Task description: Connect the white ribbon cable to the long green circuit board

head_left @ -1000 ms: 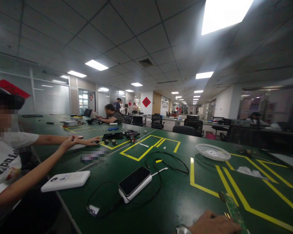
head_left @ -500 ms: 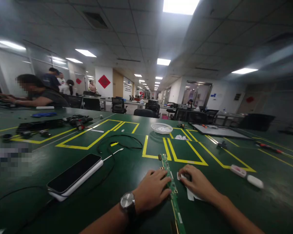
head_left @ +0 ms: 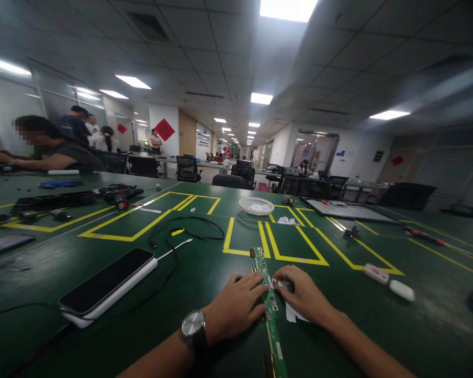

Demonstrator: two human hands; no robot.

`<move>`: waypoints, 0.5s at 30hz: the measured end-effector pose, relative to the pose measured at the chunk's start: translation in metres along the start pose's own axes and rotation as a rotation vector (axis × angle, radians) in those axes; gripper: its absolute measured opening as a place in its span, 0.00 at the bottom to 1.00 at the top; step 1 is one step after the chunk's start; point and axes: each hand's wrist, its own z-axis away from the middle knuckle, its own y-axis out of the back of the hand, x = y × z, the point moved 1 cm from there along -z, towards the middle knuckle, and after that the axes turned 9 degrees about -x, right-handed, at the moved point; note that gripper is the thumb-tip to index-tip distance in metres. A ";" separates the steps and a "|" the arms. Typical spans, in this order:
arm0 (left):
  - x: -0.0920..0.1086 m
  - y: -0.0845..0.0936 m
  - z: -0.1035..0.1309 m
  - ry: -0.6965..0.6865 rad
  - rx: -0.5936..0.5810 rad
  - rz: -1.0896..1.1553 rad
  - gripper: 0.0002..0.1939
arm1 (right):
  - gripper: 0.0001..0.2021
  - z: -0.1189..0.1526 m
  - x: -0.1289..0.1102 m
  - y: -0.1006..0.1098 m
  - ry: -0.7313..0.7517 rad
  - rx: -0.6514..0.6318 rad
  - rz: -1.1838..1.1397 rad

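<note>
A long, narrow green circuit board lies lengthwise in front of me on the table. My left hand, with a watch on the wrist, rests on the board's left side, fingertips and thumb pressed to it. From the right, my right hand pinches a small white-and-dark piece at the board's right edge; the fingers hide part of it, so its kind is unclear. Beneath that hand lies a white strip, perhaps paper.
A phone lies on a white block to the left, with a black cable beyond. Farther off are a white basket, a tray, a screwdriver and a pink-and-white case. A person sits at far left.
My right hand has moved left with the small piece, right up to the board's edge. My left hand stays on the board. The view has shifted slightly.
</note>
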 end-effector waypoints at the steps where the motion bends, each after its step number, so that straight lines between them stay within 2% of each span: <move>1: 0.000 0.001 0.000 0.000 -0.009 0.005 0.19 | 0.06 0.000 0.000 0.000 0.007 -0.003 -0.006; 9: -0.007 0.011 -0.001 -0.059 -0.116 0.055 0.19 | 0.04 -0.002 0.007 0.004 0.154 -0.023 -0.095; 15: -0.006 0.013 -0.001 -0.066 -0.110 0.029 0.18 | 0.05 -0.004 0.015 -0.001 0.173 -0.001 -0.095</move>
